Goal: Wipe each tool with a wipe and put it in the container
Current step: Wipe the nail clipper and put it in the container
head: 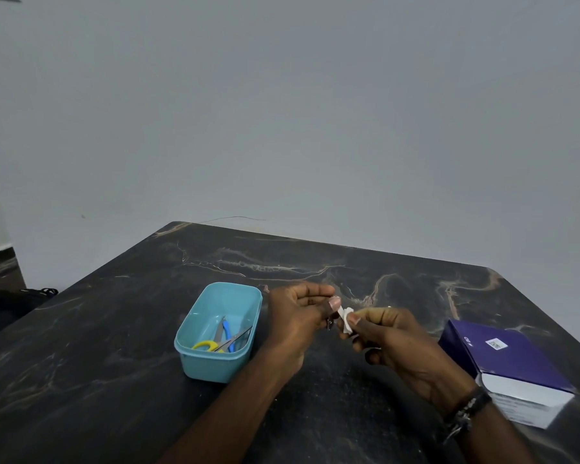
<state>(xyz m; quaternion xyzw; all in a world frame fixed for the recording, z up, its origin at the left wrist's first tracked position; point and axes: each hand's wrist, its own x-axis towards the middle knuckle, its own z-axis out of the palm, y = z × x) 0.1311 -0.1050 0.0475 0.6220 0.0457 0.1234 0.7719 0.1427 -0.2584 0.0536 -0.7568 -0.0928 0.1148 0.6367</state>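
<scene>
My left hand (298, 316) pinches a small metal tool (331, 323) between thumb and fingers; most of the tool is hidden. My right hand (392, 339) pinches a crumpled white wipe (347, 321) against that tool, just right of the left thumb. Both hands hover above the dark marble table (114, 346). To the left stands the light blue plastic container (195, 363). Inside it lie yellow-handled scissors (206, 345), a blue-handled tool (227, 331) and a thin metal tool (236, 339).
A purple and white box (513, 366) lies on the table at the right, close to my right wrist. A dark bag (10, 306) sits on the floor beyond the table's left edge. A plain grey wall rises behind.
</scene>
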